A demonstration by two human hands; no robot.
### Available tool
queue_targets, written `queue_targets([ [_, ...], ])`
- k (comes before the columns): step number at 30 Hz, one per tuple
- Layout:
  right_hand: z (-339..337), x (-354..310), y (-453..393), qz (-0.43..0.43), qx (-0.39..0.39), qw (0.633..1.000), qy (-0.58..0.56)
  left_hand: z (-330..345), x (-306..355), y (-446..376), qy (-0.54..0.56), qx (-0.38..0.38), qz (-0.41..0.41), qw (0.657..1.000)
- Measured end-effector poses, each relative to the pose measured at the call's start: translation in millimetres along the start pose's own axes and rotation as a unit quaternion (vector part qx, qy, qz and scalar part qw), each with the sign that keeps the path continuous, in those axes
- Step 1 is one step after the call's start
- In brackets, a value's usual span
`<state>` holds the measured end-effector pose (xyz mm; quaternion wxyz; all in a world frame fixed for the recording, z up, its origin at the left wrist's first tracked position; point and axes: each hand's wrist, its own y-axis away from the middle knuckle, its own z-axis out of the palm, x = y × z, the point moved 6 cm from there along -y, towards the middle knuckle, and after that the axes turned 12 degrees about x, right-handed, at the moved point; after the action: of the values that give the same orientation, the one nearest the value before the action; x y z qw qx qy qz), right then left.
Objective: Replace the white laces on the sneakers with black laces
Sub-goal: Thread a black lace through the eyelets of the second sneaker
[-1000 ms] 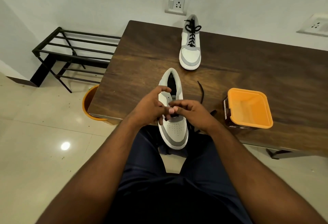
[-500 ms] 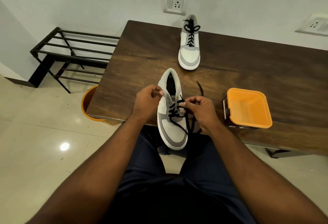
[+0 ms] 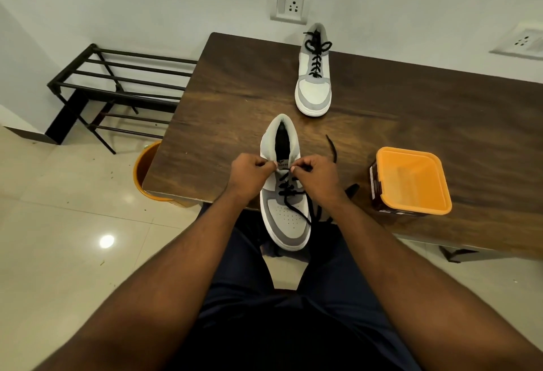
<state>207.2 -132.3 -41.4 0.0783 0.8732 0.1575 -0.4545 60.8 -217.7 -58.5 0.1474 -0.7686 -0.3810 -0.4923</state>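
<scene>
Overhanging table [image 3: 223,112] edge, near sneaker [image 3: 286,218]; left hand [image 3: 249,178], right hand [image 3: 318,178] pinching its black lace [image 3: 289,191].

Colours and patterns, head view.
The near sneaker [image 3: 283,218] was white with grey toe and side panels, a perforated dot pattern on the toe and a black lining; its lace [image 3: 289,191] was black. The far sneaker [image 3: 313,88] showed the same white and grey, with a black lace [image 3: 316,56]. The table [image 3: 235,100] was dark brown with a streaked wood grain. The square tub [image 3: 411,179] was orange on top, with a dark brown side bearing small white print. The rack [image 3: 117,83] was black. The bucket [image 3: 144,165] was orange. The wall socket [image 3: 290,5] was white, the floor tiles [image 3: 73,224] glossy cream, the trousers [image 3: 293,312] dark navy.
</scene>
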Motion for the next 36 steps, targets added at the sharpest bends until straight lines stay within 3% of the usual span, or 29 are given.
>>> queue_targets([
  [5,11,-18,1,-0.122,-0.038,0.987,0.101,4,-16,-4,0.053,-0.034,-0.029,0.998],
  [10,18,-25,2,-0.18,-0.078,0.967,0.165,3,-20,0,0.085,-0.051,-0.048,0.994],
  [16,19,-25,2,-0.208,-0.099,0.95,0.21,5,-16,7,0.125,-0.048,-0.052,0.99],
  [24,28,-18,-1,-0.166,-0.112,0.968,0.152,2,-17,13,0.142,-0.076,-0.034,0.986],
  [30,23,-14,-6,-0.133,-0.116,0.979,0.1,6,-18,19,0.11,0.002,-0.027,0.994],
  [32,20,-11,-8,-0.133,-0.128,0.978,0.096,2,-25,17,0.124,0.021,-0.058,0.99],
  [34,14,-7,-9,-0.133,-0.142,0.976,0.099,-15,-36,13,0.181,0.081,-0.122,0.972],
  [36,9,-5,-9,-0.134,-0.147,0.974,0.104,-44,-54,6,0.251,0.183,-0.208,0.928],
])
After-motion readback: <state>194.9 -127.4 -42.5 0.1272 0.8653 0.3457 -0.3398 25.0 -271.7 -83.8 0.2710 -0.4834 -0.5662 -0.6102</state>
